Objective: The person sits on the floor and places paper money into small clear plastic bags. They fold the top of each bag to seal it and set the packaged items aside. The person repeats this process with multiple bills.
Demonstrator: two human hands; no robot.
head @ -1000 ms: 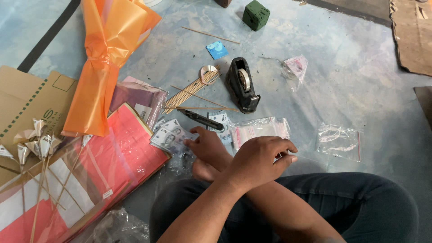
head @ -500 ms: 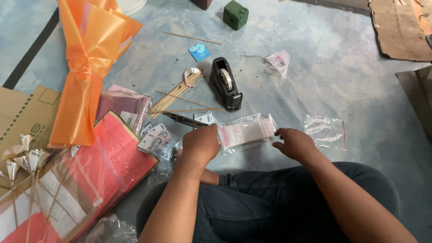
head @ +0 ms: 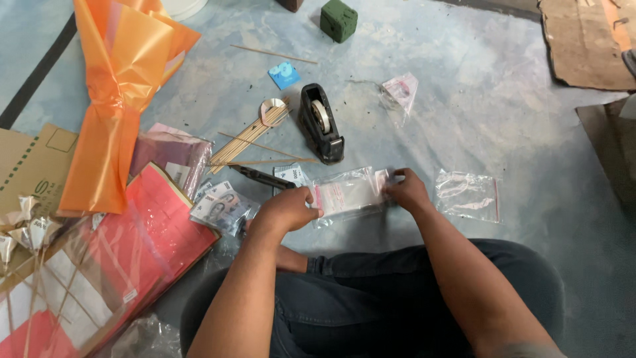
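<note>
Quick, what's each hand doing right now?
Left hand: closed, gripping the left end of the small clear plastic bag.
Right hand: closed, pinching the bag's right end.

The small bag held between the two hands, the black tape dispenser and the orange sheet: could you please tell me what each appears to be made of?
Small bag, held by left hand and right hand: thin clear plastic film, glossy; it shows through and wrinkles.
Tape dispenser: probably hard moulded plastic, black, slight sheen.
Orange sheet: likely cellophane-type wrap, shiny, with sharp creases and translucent edges.
</note>
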